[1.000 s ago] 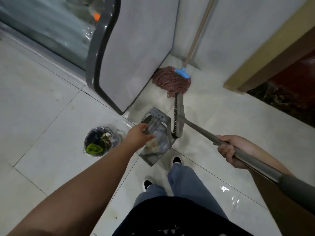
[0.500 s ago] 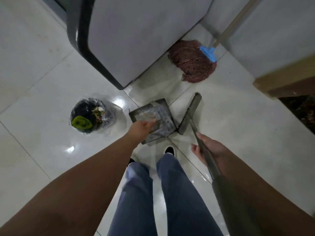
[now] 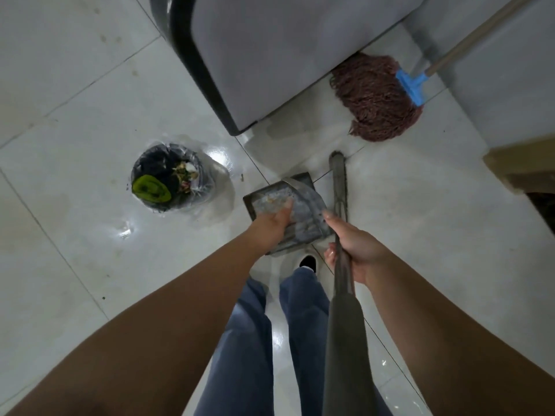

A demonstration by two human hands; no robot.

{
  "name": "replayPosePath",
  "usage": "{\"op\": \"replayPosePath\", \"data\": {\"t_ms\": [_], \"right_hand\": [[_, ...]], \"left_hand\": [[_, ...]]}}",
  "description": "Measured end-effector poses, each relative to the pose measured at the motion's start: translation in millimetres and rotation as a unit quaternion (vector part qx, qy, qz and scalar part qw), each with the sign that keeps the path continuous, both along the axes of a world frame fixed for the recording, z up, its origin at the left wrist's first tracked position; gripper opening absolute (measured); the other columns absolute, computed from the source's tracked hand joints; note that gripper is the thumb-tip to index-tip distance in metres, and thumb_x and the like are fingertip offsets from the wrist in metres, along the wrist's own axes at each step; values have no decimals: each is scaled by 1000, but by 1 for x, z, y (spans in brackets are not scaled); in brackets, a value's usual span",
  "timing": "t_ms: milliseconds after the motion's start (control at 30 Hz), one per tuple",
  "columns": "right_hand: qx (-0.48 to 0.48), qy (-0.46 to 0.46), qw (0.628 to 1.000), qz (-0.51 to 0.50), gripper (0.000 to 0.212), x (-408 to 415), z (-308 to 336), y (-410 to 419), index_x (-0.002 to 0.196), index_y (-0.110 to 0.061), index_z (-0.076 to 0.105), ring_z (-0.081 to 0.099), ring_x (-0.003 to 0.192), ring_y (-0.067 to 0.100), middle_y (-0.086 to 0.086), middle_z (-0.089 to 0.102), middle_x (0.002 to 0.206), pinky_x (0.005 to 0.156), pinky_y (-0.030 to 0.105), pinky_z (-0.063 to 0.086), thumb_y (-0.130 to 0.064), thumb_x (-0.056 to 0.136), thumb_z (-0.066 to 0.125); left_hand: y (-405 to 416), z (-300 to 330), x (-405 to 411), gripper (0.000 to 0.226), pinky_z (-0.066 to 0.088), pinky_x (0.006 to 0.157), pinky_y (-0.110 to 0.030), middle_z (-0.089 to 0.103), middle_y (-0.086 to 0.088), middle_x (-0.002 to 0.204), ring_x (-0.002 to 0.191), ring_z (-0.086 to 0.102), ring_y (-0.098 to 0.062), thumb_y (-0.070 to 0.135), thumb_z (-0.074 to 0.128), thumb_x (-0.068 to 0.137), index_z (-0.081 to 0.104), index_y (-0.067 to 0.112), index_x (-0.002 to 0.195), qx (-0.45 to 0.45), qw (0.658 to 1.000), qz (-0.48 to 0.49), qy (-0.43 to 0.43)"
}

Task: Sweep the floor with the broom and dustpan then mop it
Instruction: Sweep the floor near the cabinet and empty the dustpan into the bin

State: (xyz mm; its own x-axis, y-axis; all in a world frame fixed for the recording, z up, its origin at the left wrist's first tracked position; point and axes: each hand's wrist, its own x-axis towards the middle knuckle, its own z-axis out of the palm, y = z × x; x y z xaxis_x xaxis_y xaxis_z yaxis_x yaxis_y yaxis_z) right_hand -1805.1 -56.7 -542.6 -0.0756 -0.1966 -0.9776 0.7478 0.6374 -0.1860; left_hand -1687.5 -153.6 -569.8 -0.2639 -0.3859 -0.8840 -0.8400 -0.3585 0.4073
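My left hand [image 3: 271, 225] grips the grey metal dustpan [image 3: 295, 202] by its near part; some pale debris lies inside the pan. My right hand [image 3: 351, 247] holds the grey broom handle [image 3: 342, 310], which runs up toward the camera. The broom head [image 3: 338, 172] rests on the white tiled floor [image 3: 75, 145] just right of the dustpan. A reddish-brown string mop [image 3: 378, 97] with a blue clamp and wooden pole leans against the wall at upper right.
A small bin [image 3: 168, 177] lined with a clear bag, holding scraps and a green item, stands on the floor to the left. A large grey appliance [image 3: 270, 55] with a black edge fills the top. My legs in blue jeans are below.
The view has tilted further down. The broom has swung upright next to the dustpan, and my right hand has closed round its handle beside my left hand.
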Motion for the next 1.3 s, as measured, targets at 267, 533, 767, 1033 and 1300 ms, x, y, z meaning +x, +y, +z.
{"op": "replayPosePath", "data": {"t_ms": [267, 533, 767, 1033, 1300], "right_hand": [[20, 33, 999, 10, 13, 29, 2, -12, 90, -5, 51, 39, 25, 6, 5, 52, 46, 29, 13, 35, -12, 89, 62], [97, 67, 981, 156, 20, 15, 37, -4, 78, -5, 40, 36, 20, 7, 9, 33, 60, 28, 8, 30, 2, 97, 43], [70, 189, 869, 453, 19, 0, 39, -2, 71, -2, 52, 57, 54, 29, 18, 54, 60, 52, 33, 53, 11, 85, 52], [57, 261, 796, 544, 11, 3, 0, -45, 74, 0, 53, 51, 62, 29, 19, 51, 62, 59, 34, 44, 8, 82, 53], [70, 237, 755, 607, 28, 23, -26, -39, 71, -8, 43, 44, 48, 17, 8, 44, 63, 31, 16, 38, -7, 98, 36]], "left_hand": [[-2, 3, 43, 71, 35, 99, -33, 48, -13, 138, 119, 48, -27, 64, 29, 90, 53, 10, 131, 49, 999, 8, -2], [24, -1, 98, 73, 43, 91, -30, 61, -7, 113, 102, 57, -21, 73, 51, 74, 57, 10, 111, 68, 996, 23, 52], [58, 14, 138, 41, 33, 49, -21, 50, 7, 62, 58, 47, -7, 54, 60, 81, 42, 22, 64, -87, 987, 116, -75], [70, 9, 158, 43, 40, 62, -29, 64, -11, 76, 65, 57, -20, 52, 56, 85, 45, 13, 70, -126, 952, 272, -68], [82, -14, 165, 45, 43, 66, -36, 63, -21, 98, 88, 62, -35, 49, 44, 93, 53, 5, 96, -99, 933, 345, -28]]}}
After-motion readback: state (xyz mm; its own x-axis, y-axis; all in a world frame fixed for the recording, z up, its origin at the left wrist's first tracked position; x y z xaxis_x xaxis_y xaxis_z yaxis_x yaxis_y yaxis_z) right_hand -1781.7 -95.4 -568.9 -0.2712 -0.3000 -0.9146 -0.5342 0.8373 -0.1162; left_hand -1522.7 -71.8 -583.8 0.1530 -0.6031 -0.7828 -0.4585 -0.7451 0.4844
